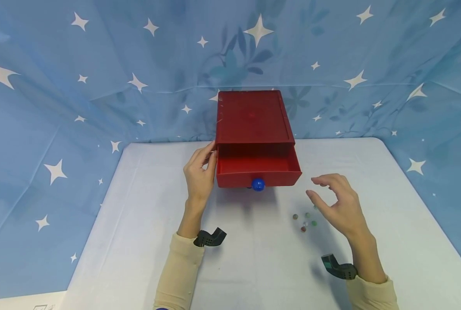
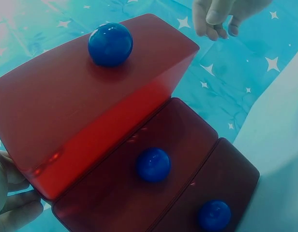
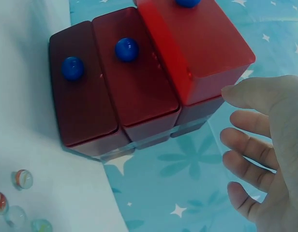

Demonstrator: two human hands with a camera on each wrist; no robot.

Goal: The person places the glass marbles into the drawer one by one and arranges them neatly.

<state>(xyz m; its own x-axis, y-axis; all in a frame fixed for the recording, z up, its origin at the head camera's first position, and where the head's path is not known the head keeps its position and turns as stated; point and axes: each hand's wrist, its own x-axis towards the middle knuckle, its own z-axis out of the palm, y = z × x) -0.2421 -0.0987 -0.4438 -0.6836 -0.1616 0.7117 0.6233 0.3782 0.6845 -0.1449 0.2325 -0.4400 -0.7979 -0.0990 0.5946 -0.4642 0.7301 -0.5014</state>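
The top drawer stands open and empty; the left hand steadies the red cabinet, the right hand hovers relaxed, holding nothing, over loose marbles.

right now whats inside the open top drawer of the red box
The pulled-out top drawer of the red drawer box shows only bare red floor; no marbles in it. Its back part lies under the box top, so that stretch is hidden.

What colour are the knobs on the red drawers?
Blue; the knobs show best in the right wrist view.
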